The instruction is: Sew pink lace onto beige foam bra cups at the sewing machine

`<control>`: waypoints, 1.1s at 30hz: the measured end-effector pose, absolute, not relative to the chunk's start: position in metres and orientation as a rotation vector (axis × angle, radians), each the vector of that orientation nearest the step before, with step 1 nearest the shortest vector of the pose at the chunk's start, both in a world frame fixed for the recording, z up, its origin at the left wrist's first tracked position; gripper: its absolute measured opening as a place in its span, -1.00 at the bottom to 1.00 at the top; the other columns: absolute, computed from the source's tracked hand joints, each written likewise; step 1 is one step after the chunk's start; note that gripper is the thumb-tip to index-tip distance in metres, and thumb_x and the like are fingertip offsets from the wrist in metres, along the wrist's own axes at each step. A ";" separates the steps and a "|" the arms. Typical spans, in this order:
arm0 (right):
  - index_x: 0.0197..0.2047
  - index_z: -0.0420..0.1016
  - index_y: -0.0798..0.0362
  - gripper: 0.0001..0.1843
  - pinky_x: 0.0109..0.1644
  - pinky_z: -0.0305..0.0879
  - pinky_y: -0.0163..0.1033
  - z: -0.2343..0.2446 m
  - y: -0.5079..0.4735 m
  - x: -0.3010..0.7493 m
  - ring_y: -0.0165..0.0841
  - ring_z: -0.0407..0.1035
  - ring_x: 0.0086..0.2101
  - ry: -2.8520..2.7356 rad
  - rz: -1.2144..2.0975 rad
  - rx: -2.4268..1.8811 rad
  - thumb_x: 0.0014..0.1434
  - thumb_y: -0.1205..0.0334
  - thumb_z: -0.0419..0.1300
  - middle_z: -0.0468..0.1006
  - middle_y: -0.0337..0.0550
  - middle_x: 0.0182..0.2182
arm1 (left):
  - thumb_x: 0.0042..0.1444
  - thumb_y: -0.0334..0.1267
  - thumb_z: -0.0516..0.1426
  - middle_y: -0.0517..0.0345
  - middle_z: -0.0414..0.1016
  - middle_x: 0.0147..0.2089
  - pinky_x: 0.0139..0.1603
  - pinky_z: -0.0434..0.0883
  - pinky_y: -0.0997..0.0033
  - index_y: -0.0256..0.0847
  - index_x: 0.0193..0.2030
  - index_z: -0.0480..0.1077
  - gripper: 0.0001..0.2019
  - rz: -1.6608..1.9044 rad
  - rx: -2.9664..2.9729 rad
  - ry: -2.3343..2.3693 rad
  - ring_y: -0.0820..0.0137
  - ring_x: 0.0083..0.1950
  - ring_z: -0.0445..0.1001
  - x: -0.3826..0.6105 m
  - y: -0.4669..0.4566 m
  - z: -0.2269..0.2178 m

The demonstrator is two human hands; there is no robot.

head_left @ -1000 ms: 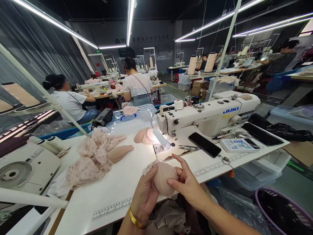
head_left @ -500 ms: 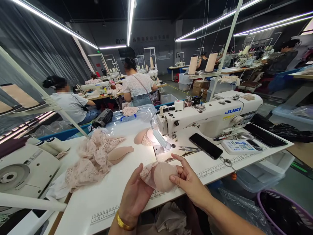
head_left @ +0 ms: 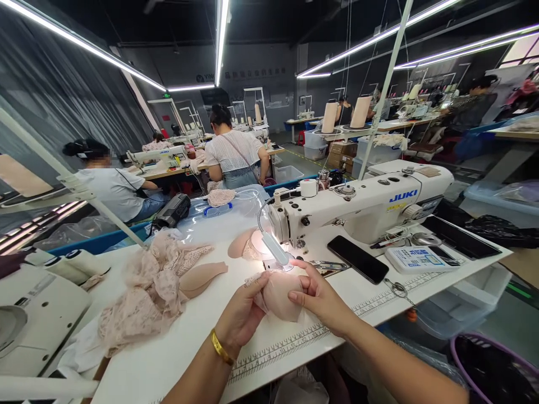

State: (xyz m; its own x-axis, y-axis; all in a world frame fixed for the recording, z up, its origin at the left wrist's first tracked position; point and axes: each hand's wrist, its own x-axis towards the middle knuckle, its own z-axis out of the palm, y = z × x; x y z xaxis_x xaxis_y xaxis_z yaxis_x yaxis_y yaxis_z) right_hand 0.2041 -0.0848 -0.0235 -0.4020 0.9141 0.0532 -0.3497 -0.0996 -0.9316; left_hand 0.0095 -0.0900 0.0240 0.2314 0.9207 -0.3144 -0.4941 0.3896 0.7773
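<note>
Between my two hands is a beige bra cup (head_left: 281, 300) with lace along its left edge. My left hand (head_left: 248, 306) pinches the lace side, thumb on top. On the other side my right hand (head_left: 315, 292) grips the cup between thumb and curled fingers, its index finger stretched toward the lamp. Just beyond stands a white sewing machine (head_left: 357, 196), its small lamp (head_left: 275, 249) lighting the needle area. Another padded cup (head_left: 242, 245) lies left of the needle. Thread snips (head_left: 326, 265) rest on the table behind my right hand.
A heap of pink lace fabric (head_left: 147, 286) and a loose beige pad (head_left: 202, 279) lie on the left of the white table. A black phone (head_left: 357, 259) and a white box (head_left: 416, 258) are at the right. Co-workers (head_left: 233, 148) sit at machines ahead.
Both hands have carried the bra cup forward, closer to the needle area. My left hand has gone from spread fingers to a pinch on the lace edge. The view has shifted slightly.
</note>
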 end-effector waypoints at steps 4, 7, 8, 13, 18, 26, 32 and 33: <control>0.35 0.14 -0.10 -0.19 -0.13 0.29 -0.23 -0.031 -0.077 0.202 -0.32 0.45 -0.26 -1.123 1.707 -0.758 0.18 0.00 0.44 0.59 -0.26 -0.29 | 0.10 -0.20 0.40 0.00 0.67 -0.14 -0.08 0.50 0.40 -0.30 -0.17 0.64 -0.77 1.092 0.543 0.855 0.32 -0.18 0.57 0.009 -0.085 0.017; 0.34 0.15 -0.09 -0.19 -0.15 0.29 -0.25 -0.033 -0.073 0.200 -0.33 0.45 -0.28 -1.102 1.728 -0.769 0.16 -0.02 0.44 0.59 -0.27 -0.30 | 0.07 -0.20 0.42 -0.02 0.68 -0.14 -0.02 0.51 0.35 -0.32 -0.15 0.63 -0.73 1.111 0.528 0.862 0.28 -0.16 0.59 0.009 -0.083 0.013; 0.33 0.16 -0.09 -0.20 -0.15 0.29 -0.25 -0.033 -0.073 0.199 -0.34 0.45 -0.28 -1.101 1.730 -0.769 0.17 -0.02 0.44 0.58 -0.28 -0.30 | 0.07 -0.19 0.42 -0.04 0.68 -0.12 -0.01 0.51 0.34 -0.32 -0.14 0.63 -0.72 1.119 0.527 0.868 0.26 -0.14 0.60 0.009 -0.082 0.012; 0.32 0.16 -0.10 -0.28 -0.15 0.29 -0.24 -0.034 -0.074 0.198 -0.36 0.44 -0.30 -1.112 1.733 -0.756 0.24 -0.02 0.39 0.58 -0.27 -0.29 | 0.07 -0.15 0.42 -0.04 0.68 -0.11 0.04 0.51 0.30 -0.30 -0.09 0.64 -0.68 1.143 0.520 0.863 0.18 -0.05 0.60 0.008 -0.082 0.008; 0.31 0.16 -0.12 -0.31 -0.10 0.31 -0.20 -0.035 -0.076 0.198 -0.30 0.48 -0.23 -1.120 1.741 -0.736 0.26 -0.03 0.37 0.61 -0.21 -0.21 | 0.09 -0.14 0.41 -0.06 0.69 -0.10 0.06 0.50 0.25 -0.28 -0.02 0.63 -0.64 1.117 0.571 0.822 0.13 -0.01 0.59 0.008 -0.085 0.009; 0.32 0.16 -0.13 -0.33 -0.08 0.29 -0.19 -0.033 -0.079 0.197 -0.30 0.47 -0.21 -1.152 1.738 -0.732 0.28 -0.03 0.35 0.60 -0.21 -0.20 | 0.13 -0.14 0.38 -0.06 0.68 -0.11 0.06 0.48 0.25 -0.30 -0.03 0.63 -0.67 1.109 0.641 0.824 0.13 -0.02 0.59 0.010 -0.086 0.010; 0.31 0.17 -0.13 -0.30 -0.04 0.32 -0.14 -0.028 -0.082 0.194 -0.23 0.49 -0.18 -1.167 1.747 -0.737 0.24 -0.10 0.36 0.62 -0.17 -0.18 | 0.07 -0.18 0.40 -0.07 0.67 -0.12 -0.02 0.48 0.30 -0.30 -0.05 0.63 -0.67 1.135 0.682 0.812 0.16 -0.06 0.58 0.012 -0.089 0.013; 0.31 0.17 -0.14 -0.29 -0.04 0.32 -0.13 -0.028 -0.083 0.193 -0.22 0.49 -0.18 -1.164 1.747 -0.751 0.23 -0.12 0.36 0.62 -0.17 -0.18 | 0.06 -0.18 0.41 -0.07 0.67 -0.14 -0.04 0.47 0.31 -0.31 -0.07 0.63 -0.68 1.145 0.679 0.813 0.17 -0.08 0.58 0.012 -0.090 0.013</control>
State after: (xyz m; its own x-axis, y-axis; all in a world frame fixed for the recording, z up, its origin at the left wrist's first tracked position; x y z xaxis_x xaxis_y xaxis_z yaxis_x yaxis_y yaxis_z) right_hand 0.1928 -0.0830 -0.0278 -0.4290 0.9032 -0.0126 -0.3359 -0.1724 -0.9260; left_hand 0.0123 -0.0901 0.0131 0.1985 0.9583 -0.2058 -0.5096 0.2802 0.8135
